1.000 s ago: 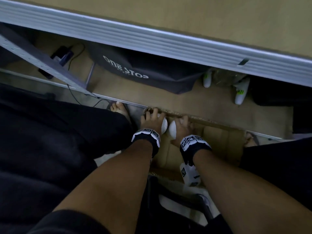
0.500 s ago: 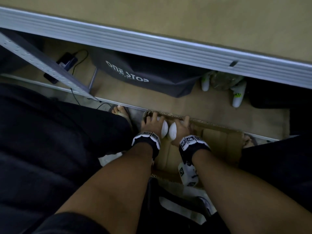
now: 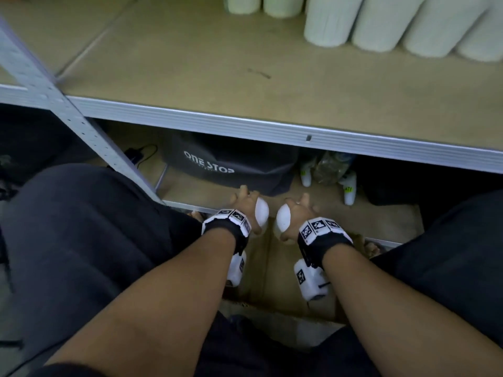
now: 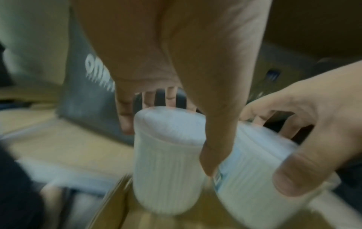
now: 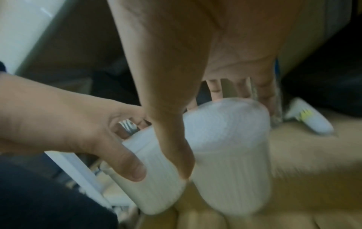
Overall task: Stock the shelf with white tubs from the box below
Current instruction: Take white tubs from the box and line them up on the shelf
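1. Metal shelving with a tan board shelf stood before the person; white ribbed tubs lined its back right.
2. Below, an open cardboard box sat on the floor between the person's legs, with a dark "ONE STOP" bag behind it.
3. The left hand gripped one white tub from above, fingers and thumb curled round its top, just over the box.
4. The right hand held a second white tub the same way, close beside the first.
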The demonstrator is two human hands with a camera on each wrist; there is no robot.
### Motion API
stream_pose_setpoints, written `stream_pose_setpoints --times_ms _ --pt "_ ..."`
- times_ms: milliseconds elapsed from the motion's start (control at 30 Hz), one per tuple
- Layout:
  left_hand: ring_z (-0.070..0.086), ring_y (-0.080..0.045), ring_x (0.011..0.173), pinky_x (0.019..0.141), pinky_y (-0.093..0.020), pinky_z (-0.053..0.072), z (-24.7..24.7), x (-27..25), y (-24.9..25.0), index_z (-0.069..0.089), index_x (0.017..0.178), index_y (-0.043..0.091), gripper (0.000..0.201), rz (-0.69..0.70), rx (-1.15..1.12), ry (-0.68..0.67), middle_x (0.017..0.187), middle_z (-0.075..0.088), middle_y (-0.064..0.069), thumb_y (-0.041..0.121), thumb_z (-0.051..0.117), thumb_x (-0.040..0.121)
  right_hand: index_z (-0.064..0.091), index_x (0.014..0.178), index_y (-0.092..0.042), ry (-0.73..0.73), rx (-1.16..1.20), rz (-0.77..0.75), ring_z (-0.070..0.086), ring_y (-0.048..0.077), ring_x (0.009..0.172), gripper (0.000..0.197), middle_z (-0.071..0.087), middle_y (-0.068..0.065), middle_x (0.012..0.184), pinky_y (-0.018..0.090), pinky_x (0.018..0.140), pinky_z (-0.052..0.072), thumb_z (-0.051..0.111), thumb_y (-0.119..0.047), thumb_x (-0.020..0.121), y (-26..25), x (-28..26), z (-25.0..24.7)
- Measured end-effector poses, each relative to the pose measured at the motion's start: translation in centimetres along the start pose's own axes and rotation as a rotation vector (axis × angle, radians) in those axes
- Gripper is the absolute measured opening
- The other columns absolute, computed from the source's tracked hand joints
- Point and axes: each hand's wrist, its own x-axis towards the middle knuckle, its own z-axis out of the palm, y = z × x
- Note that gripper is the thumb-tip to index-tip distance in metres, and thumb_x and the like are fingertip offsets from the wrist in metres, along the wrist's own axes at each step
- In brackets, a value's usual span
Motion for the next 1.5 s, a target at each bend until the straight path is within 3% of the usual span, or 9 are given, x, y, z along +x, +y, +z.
stream_pose_setpoints --times_ms 67,200,367,800,933,1133,1300,1400,1500 --pt "0.037 -0.036 0.118 0.094 -0.046 0.047 -1.9 -1.2 1.0 0.039 0.132 0.026 0.088 0.048 0.019 0.052 0.131 0.029 -0.005 0.033 0.084 0.057 0.042 0.134 -0.021 0.039 0.009 -0.035 0.021 0.04 0.138 0.071 0.021 0.008 0.144 0.044 0.111 0.035 0.076 -0.023 0.072 0.0 -1.6 -1.5" --pt "0.034 -0.033 0.121 0.094 -0.05 0.047 -5.5 -4.0 2.7 0.035 0.136 0.03 0.092 0.123 0.026 0.111 0.13 0.029 -0.002 0.036 0.083 0.057 0.033 0.141 -0.03 0.14 -0.012 -0.044 0.031 0.041 0.128 0.092 0.021 0.007 0.141 0.046 0.099 0.044 0.081 -0.034 0.063 -0.4 -4.6 -4.7" --pt "0.033 -0.031 0.121 0.095 -0.051 0.047 -9.6 -7.6 4.2 0.031 0.141 0.03 0.096 0.196 0.066 0.161 0.13 0.029 -0.002 0.041 0.08 0.059 0.035 0.138 -0.033 0.233 -0.03 -0.09 0.036 0.04 0.124 0.088 0.026 0.005 0.133 0.049 0.098 0.042 0.08 -0.039 0.062 -0.7 -9.3 -8.6" --pt "0.047 -0.016 0.12 0.092 -0.026 0.042 -19.7 -16.5 6.2 0.045 0.133 0.03 0.082 0.39 -0.026 0.373 0.135 0.047 0.006 0.039 0.082 0.06 0.052 0.122 -0.037 0.518 0.13 -0.322 0.049 0.028 0.119 0.081 0.051 -0.002 0.127 0.043 0.099 0.045 0.076 -0.05 0.045 -0.7 -18.5 -16.8" --pt "0.047 -0.016 0.118 0.093 -0.03 0.043 -22.0 -17.1 6.8 0.049 0.125 0.031 0.074 0.41 -0.051 0.474 0.133 0.047 0.007 0.04 0.082 0.059 0.054 0.124 -0.031 0.616 0.182 -0.364 0.045 0.019 0.123 0.074 0.047 -0.006 0.131 0.035 0.103 0.042 0.081 -0.042 0.056 -0.6 -19.1 -18.8" --pt "0.046 -0.017 0.119 0.087 -0.026 0.038 -24.0 -15.2 7.4 0.058 0.118 0.029 0.062 0.406 -0.093 0.562 0.129 0.051 0.004 0.041 0.081 0.062 0.062 0.116 -0.025 0.701 0.252 -0.401 0.046 0.014 0.122 0.059 0.048 -0.005 0.13 0.024 0.092 0.038 0.083 -0.033 0.062 -0.8 -17.2 -20.8" --pt "0.05 -0.018 0.116 0.085 -0.025 0.038 -23.8 -12.0 7.3 0.062 0.114 0.025 0.054 0.368 -0.172 0.614 0.125 0.055 0.002 0.043 0.079 0.066 0.067 0.112 -0.02 0.75 0.328 -0.396 0.049 0.018 0.123 0.048 0.054 0.0 0.129 0.031 0.095 0.047 0.081 -0.031 0.068 -1.2 -13.7 -21.4" --pt "0.05 -0.017 0.112 0.083 -0.023 0.034 -23.5 -10.7 7.2 0.061 0.113 0.021 0.051 0.365 -0.212 0.642 0.123 0.056 0.001 0.042 0.077 0.07 0.065 0.117 -0.017 0.774 0.343 -0.392 0.048 0.018 0.123 0.047 0.054 0.004 0.131 0.019 0.092 0.034 0.078 -0.029 0.074 -1.5 -12.1 -21.3" --pt "0.05 -0.019 0.114 0.085 -0.025 0.035 -23.5 -10.2 7.1 0.06 0.114 0.019 0.051 0.374 -0.215 0.632 0.123 0.054 -0.001 0.04 0.078 0.07 0.064 0.118 -0.016 0.784 0.341 -0.388 0.048 0.019 0.122 0.047 0.055 0.007 0.128 0.016 0.086 0.028 0.078 -0.028 0.075 -1.6 -11.5 -21.3"
